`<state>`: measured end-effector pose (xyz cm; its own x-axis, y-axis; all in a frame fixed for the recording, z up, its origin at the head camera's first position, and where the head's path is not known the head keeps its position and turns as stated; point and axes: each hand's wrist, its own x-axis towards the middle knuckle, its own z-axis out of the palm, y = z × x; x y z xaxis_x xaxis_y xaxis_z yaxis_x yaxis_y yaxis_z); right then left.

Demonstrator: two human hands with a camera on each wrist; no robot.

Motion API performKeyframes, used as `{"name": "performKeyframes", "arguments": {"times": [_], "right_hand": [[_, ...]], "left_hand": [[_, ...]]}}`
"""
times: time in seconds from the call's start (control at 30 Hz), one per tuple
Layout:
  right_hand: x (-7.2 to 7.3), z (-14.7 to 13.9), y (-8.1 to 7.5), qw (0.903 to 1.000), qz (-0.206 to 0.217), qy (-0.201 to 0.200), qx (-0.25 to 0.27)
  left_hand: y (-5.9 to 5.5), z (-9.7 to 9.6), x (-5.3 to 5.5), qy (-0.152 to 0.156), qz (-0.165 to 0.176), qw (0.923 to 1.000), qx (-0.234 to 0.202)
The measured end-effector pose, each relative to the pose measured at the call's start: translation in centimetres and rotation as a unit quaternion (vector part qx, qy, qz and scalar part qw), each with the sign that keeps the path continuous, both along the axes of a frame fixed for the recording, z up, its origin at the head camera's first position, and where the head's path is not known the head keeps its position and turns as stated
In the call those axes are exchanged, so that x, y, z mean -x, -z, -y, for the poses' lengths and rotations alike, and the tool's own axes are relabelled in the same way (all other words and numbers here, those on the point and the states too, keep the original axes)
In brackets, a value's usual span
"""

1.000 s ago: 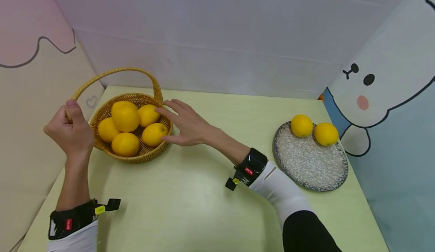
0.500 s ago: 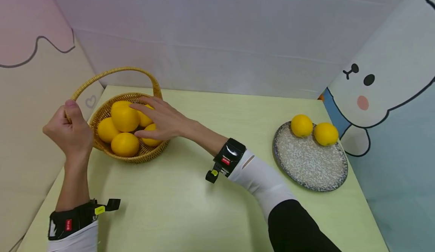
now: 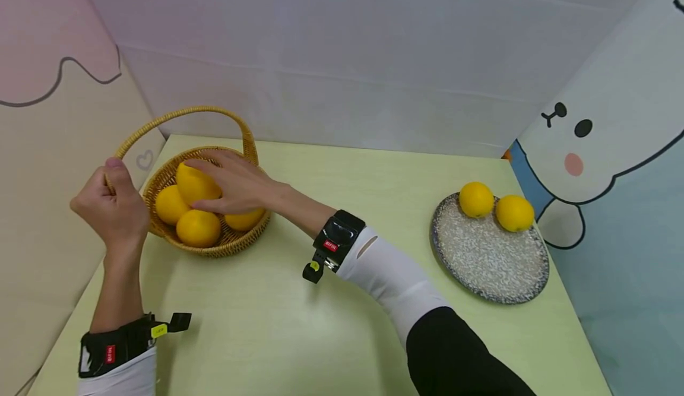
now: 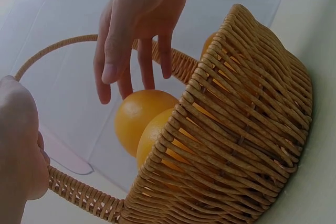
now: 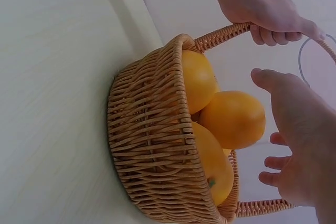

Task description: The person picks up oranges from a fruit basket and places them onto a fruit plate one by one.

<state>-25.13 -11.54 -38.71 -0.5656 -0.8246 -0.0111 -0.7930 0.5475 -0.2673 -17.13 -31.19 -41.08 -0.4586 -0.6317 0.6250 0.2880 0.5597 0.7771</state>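
Note:
My left hand (image 3: 114,203) grips the handle (image 3: 187,111) of a wicker basket (image 3: 214,249) at the left of the table. The basket stands upright and holds several yellow citrus fruits, orange-looking in the wrist views. One fruit (image 5: 233,119) sits on top of the others. Over the basket reaches my right hand (image 3: 235,182), its fingers spread and loosely bent around the top fruit. In the right wrist view a gap shows between that hand (image 5: 302,135) and the fruit; in the left wrist view its fingertips hang just above and behind it. Some fruits are hidden beneath the right hand.
At the right of the table lies a speckled grey plate (image 3: 491,265) with two yellow citrus fruits, one (image 3: 476,199) beside the other (image 3: 515,213), at its far edge. A pale wall (image 3: 347,87) rises behind the table (image 3: 278,325).
My right hand has moved left from the basket's right rim to over the top fruit. The left hand keeps its grip on the handle, and the basket stays in place.

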Motion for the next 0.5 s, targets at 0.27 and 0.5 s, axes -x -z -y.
{"name": "performKeyframes", "arguments": {"times": [0.27,0.5], "right_hand": [[0.2,1.5,0.2,0.9997,0.013,-0.007,-0.02],[0.3,2.5,0.6,0.9987,0.033,0.0,-0.04]], "left_hand": [[0.0,-0.2,-0.1,0.0,0.002,1.0,0.001],[-0.2,-0.3,-0.2,0.001,-0.001,1.0,0.002]]}}
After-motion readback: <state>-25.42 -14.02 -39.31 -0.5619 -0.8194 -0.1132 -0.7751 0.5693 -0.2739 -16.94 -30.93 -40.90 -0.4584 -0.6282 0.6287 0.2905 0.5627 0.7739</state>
